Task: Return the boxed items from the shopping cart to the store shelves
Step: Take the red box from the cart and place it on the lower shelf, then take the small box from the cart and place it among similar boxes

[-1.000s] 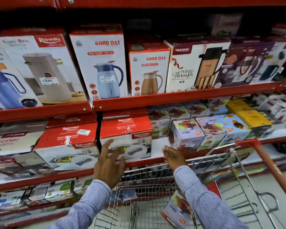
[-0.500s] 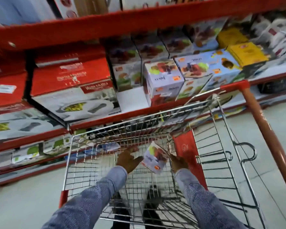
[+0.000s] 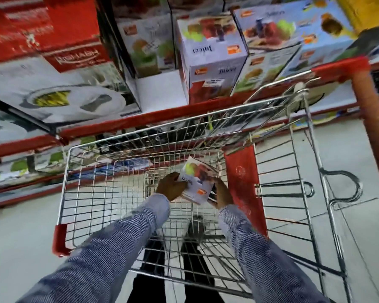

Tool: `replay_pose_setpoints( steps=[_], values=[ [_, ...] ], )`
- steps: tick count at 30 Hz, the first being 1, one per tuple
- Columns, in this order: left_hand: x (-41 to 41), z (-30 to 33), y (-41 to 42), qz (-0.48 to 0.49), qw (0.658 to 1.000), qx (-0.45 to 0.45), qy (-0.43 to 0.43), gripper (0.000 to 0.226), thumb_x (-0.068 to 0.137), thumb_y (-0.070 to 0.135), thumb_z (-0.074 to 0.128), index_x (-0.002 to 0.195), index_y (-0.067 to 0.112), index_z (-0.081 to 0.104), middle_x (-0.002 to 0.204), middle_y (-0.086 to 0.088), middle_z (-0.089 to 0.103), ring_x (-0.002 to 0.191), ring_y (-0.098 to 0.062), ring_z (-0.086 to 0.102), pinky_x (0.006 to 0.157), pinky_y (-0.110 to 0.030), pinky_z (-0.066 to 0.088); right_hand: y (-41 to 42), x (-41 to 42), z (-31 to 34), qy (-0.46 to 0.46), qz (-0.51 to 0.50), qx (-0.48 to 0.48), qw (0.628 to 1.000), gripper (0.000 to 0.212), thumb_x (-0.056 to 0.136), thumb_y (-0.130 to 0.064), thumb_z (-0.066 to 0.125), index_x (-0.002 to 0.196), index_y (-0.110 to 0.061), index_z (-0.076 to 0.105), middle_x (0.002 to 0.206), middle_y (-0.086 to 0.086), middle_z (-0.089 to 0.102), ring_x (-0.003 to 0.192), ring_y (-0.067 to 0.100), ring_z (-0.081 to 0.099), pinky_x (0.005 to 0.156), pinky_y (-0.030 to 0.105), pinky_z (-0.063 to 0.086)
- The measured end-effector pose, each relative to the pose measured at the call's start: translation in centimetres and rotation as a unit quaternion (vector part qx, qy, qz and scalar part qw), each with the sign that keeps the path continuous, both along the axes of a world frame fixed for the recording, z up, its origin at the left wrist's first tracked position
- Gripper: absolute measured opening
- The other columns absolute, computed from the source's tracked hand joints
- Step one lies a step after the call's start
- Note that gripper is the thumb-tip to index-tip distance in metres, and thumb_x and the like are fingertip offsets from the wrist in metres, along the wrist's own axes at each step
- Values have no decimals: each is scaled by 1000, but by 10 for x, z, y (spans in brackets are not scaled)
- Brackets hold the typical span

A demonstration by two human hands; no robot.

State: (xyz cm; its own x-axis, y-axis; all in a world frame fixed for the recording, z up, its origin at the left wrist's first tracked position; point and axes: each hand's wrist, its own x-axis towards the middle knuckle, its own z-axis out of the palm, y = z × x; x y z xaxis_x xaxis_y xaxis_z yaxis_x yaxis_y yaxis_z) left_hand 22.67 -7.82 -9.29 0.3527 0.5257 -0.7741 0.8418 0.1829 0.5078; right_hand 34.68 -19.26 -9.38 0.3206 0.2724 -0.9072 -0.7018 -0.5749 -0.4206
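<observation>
Low in the centre of the frame, the left hand (image 3: 170, 186) and right hand (image 3: 222, 194) clasp a small white juicer carton (image 3: 197, 186) inside the wire shopping cart (image 3: 62, 193) — apparently the last one — not yet on the red-edged shelf (image 3: 160, 115) above.

We can't read the print on the small juicer box (image 3: 197, 184): motion blur, and the left hand (image 3: 170, 187) and right hand (image 3: 222, 193) cover its side edges. Red cookware box (image 3: 46, 33) and yellow box (image 3: 363, 12) are cut off by the top edge. Lower shelf items (image 3: 20, 167) are too blurred to identify.
</observation>
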Motion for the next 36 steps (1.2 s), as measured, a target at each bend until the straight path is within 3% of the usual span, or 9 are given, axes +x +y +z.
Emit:
replay_pose_setpoints(
  steps=[3,6,9,14,18,22,28,32,36],
  values=[
    [-11,27,-1,34,998,55,-23,37,82,31,66,115,15,67,118,-9,69,107,-29,62,91,-30,47,6,8,22,-49,16,8,999,28,93,-32,48,90,-11,67,80,9,63,65,17,54,55,25,45],
    [-26,61,2,107,986,105,-74,29,78,32,71,105,22,73,100,-2,75,92,-26,69,87,-34,53,11,11,52,-91,53,34,994,33,69,-53,57,73,-23,69,100,13,69,80,28,65,65,31,49],
    [-39,106,4,138,970,162,-115,23,78,36,71,94,19,75,88,0,75,79,-22,70,80,-37,56,15,15,90,-209,108,74,969,36,58,-60,54,73,-34,74,95,5,76,93,30,69,85,45,54],
    [-58,175,16,183,938,235,-178,29,69,51,67,82,26,74,73,2,75,68,-19,72,68,-45,60,33,8,171,-309,149,153,927,42,64,-55,57,89,-27,76,85,-2,77,86,25,70,85,45,56],
    [-62,222,29,181,914,303,-200,28,75,45,68,77,18,76,61,6,72,60,-12,70,61,-33,55,52,0,225,-375,172,185,892,27,80,-36,66,101,-22,74,93,-7,74,92,17,69,86,33,53],
    [-61,251,42,177,899,329,-230,30,77,50,66,81,22,77,67,4,76,60,-9,71,63,-41,60,72,4,261,-413,201,197,866,28,87,-23,64,112,-11,70,97,-7,66,100,12,63,76,12,42],
    [-48,281,64,147,889,359,-242,28,80,44,68,95,22,77,82,5,78,69,-8,71,73,-36,61,100,16,295,-455,220,189,842,35,86,-29,65,118,-14,67,115,-1,69,107,17,63,96,28,47],
    [-41,278,76,142,889,363,-242,34,80,45,65,103,23,75,92,6,78,80,-9,72,81,-38,60,117,24,307,-513,261,173,799,34,85,-26,66,116,-13,68,116,2,71,106,20,65,99,35,49],
    [-31,271,81,161,885,366,-239,31,84,32,69,112,20,72,106,2,75,90,-13,70,91,-36,56,130,31,311,-547,301,150,767,26,85,-21,65,111,-18,71,112,-3,72,80,15,66,94,32,52]
  ],
)
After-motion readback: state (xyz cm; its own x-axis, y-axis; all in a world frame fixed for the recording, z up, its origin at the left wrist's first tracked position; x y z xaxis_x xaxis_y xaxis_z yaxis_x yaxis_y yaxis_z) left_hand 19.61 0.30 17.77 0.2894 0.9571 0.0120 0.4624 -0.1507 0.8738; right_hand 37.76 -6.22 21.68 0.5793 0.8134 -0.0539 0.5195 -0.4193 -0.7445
